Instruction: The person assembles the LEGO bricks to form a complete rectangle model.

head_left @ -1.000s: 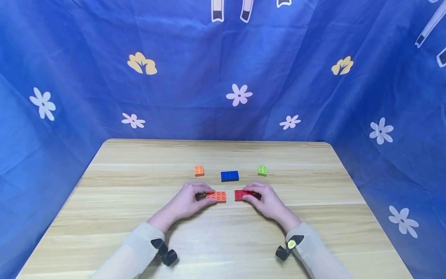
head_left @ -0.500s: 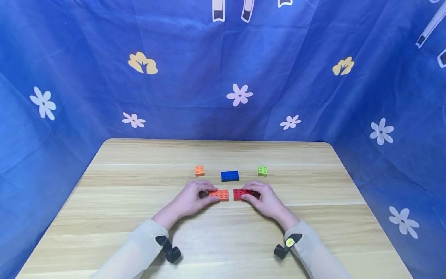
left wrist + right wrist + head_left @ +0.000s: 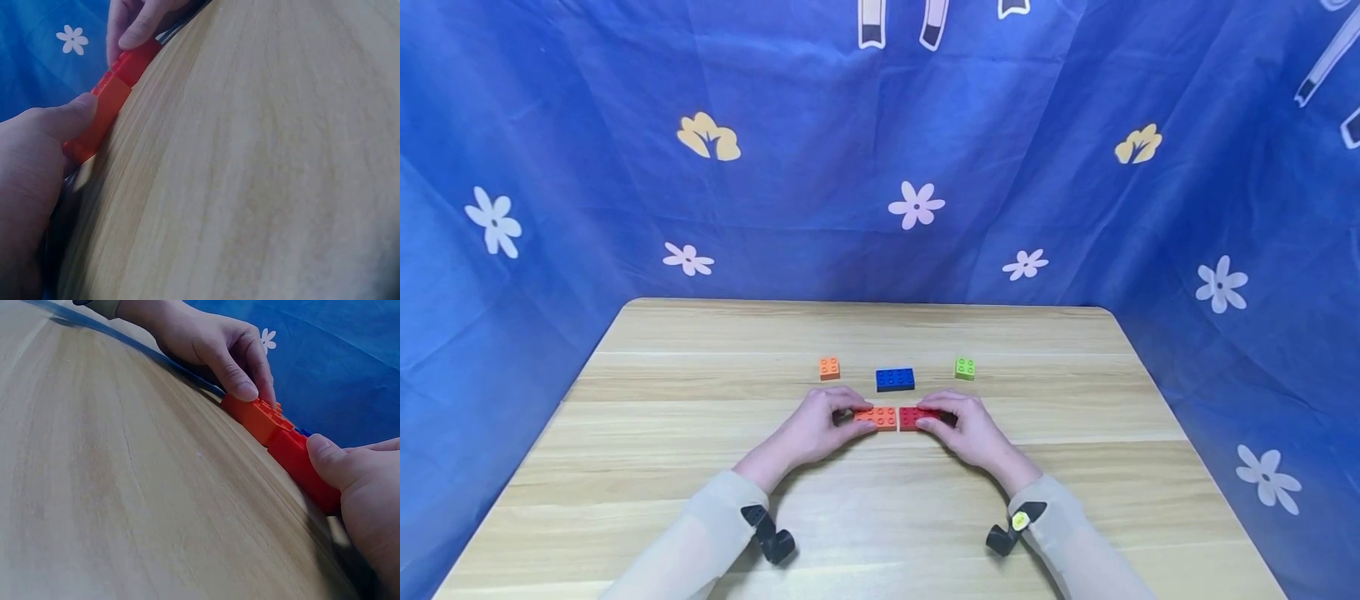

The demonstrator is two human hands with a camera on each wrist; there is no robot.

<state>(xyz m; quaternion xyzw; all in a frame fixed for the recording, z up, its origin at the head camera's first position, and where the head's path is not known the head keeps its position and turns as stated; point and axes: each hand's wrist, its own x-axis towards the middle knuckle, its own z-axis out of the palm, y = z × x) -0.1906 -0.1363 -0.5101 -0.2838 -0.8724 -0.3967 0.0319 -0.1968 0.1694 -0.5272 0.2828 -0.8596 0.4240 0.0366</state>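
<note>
An orange eight-stud building brick (image 3: 886, 419) lies on the wooden table, and my left hand (image 3: 814, 429) pinches it between thumb and fingers from the left. To its right is a red building brick (image 3: 907, 419), pinched the same way by my right hand (image 3: 968, 429). The two bricks stand end to end in one row, with only a thin slit between them in the head view. From the right wrist, the orange brick (image 3: 253, 419) and red brick (image 3: 303, 465) show in line, studs up. Fingers cover the outer ends of both.
Behind the hands, a blue brick (image 3: 895, 380) lies in the middle. A small orange four-stud brick (image 3: 829, 368) sits to its left, a small green one (image 3: 965, 368) to its right. The table (image 3: 880, 517) ends at a blue patterned curtain (image 3: 790, 167).
My left hand has slid the orange brick to the right, and my right hand has brought the red brick slightly left. The gap between them has narrowed to a slit.
</note>
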